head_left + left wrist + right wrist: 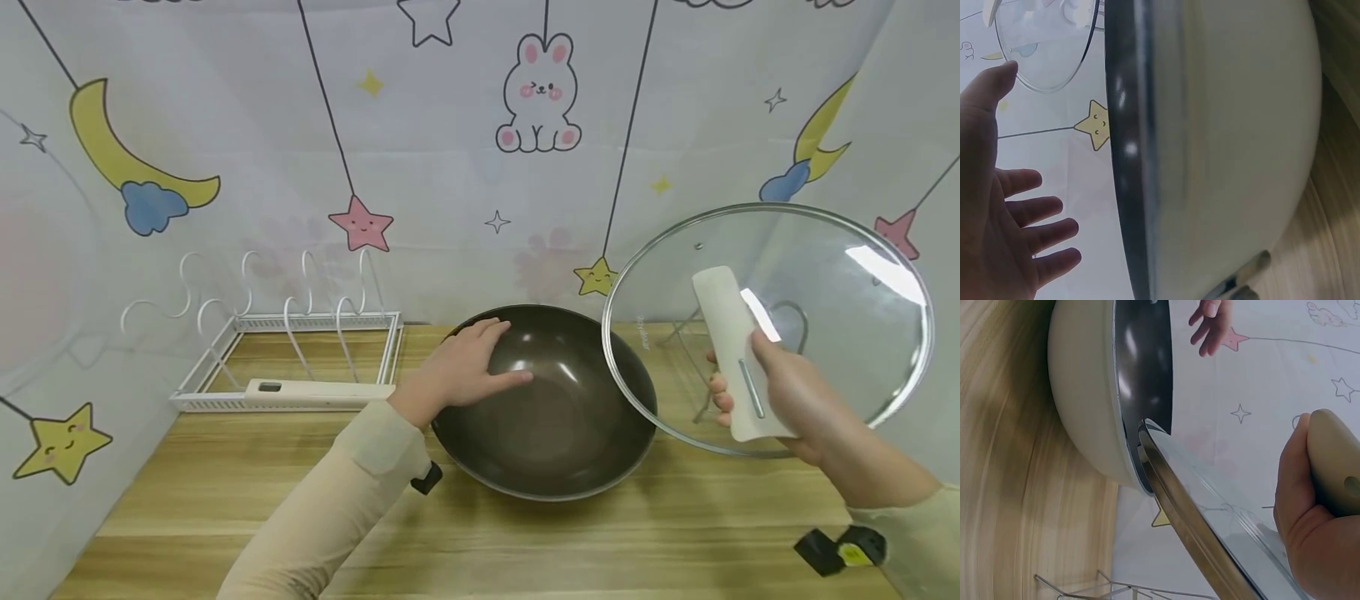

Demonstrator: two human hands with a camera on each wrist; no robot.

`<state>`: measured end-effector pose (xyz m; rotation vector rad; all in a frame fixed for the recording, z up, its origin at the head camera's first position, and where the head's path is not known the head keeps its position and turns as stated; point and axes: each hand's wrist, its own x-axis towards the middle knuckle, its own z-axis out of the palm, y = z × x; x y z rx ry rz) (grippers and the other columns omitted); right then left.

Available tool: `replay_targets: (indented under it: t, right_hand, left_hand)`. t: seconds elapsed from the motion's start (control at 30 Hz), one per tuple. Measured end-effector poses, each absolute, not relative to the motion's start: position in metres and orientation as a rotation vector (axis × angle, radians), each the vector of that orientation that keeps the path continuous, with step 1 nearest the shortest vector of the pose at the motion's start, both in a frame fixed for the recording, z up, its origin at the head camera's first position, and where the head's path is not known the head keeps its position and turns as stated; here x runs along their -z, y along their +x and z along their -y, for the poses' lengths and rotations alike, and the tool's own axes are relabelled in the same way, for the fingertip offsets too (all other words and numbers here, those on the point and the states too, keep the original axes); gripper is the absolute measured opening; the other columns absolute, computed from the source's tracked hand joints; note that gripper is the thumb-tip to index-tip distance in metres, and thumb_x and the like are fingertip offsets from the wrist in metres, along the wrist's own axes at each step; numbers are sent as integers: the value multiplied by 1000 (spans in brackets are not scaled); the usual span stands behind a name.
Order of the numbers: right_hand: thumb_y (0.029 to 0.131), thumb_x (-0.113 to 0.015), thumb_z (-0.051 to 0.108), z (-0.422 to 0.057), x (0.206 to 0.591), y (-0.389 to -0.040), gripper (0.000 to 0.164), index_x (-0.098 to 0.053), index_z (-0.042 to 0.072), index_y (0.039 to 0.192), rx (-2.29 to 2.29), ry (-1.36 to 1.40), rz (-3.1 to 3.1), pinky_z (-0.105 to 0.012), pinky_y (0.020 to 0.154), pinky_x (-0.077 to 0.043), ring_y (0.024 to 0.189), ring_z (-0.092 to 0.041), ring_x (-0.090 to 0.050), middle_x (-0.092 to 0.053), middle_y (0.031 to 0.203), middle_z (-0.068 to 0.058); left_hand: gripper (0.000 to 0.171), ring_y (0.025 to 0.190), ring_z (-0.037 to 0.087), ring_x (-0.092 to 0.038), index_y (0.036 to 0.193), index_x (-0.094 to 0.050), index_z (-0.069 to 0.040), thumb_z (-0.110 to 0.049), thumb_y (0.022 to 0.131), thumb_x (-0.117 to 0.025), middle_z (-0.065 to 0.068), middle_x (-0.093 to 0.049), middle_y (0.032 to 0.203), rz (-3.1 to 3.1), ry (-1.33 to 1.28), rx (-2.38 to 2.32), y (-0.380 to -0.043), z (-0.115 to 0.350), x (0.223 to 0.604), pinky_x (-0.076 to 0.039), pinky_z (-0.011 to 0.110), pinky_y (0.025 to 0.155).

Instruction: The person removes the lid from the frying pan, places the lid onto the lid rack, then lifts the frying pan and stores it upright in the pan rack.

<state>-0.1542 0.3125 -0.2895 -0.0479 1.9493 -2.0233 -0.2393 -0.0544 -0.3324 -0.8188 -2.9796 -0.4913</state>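
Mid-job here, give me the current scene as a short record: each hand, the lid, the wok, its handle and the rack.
left hand: over the wok's left side, holding nothing
right hand: grips the lid handle
glass lid: off the wok, overlapping its right edge in the head view; contact unclear
wok: uncovered, on the wooden table
wok handle: points left, across the rack's front
white rack: left of the wok

Wood-grain tbl has dk-inside wok approx. mid, wht rack L & wire stand R.
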Motion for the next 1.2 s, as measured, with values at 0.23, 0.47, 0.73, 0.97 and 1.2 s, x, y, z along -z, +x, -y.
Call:
replay_targets:
  t: [0.23, 0.47, 0.73, 0.97, 1.2]
  right_hand:
    - [96, -21, 57, -318, 288, -152, 58, -33, 6, 120, 2026, -57, -1946, -36, 63, -58, 65, -14, -61, -61, 81, -5]
    - [97, -21, 55, -326, 288, -153, 54, -34, 8, 121, 2076, -66, -1922, -37, 63, -59, 67, -16, -62, -62, 84, -7]
    - [97, -22, 56, -331, 289, -152, 55, -35, 8, 122, 2077, -73, -1948, -39, 63, -59, 68, -17, -63, -62, 84, -6]
    - [96, -23, 57, -334, 290, -152, 57, -34, 7, 122, 2080, -69, -1933, -39, 63, -59, 69, -17, -63, -62, 84, -6]
    - [96, -21, 56, -336, 289, -151, 54, -34, 9, 121, 2081, -99, -1943, -39, 63, -59, 68, -17, -63, -62, 85, -6]
  left_hand:
    - [91, 141, 25, -31, 149, -29, -14, -72, 81, -48, 7, -30, 154, 3017, -823, 488, -239, 49, 331, -31, 45, 113]
    - [91, 141, 23, -31, 149, -28, -15, -72, 81, -49, 5, -31, 153, 3021, -824, 493, -239, 46, 329, -31, 46, 113]
    - [91, 141, 23, -31, 149, -27, -14, -72, 81, -49, 5, -31, 153, 3015, -845, 498, -240, 42, 331, -30, 44, 114]
    - [92, 141, 23, -31, 149, -26, -14, -72, 82, -48, 5, -30, 153, 3022, -859, 509, -238, 38, 331, -30, 43, 114]
    - [91, 141, 22, -30, 149, -26, -14, -72, 82, -47, 4, -30, 153, 3027, -878, 507, -236, 34, 330, -30, 43, 114]
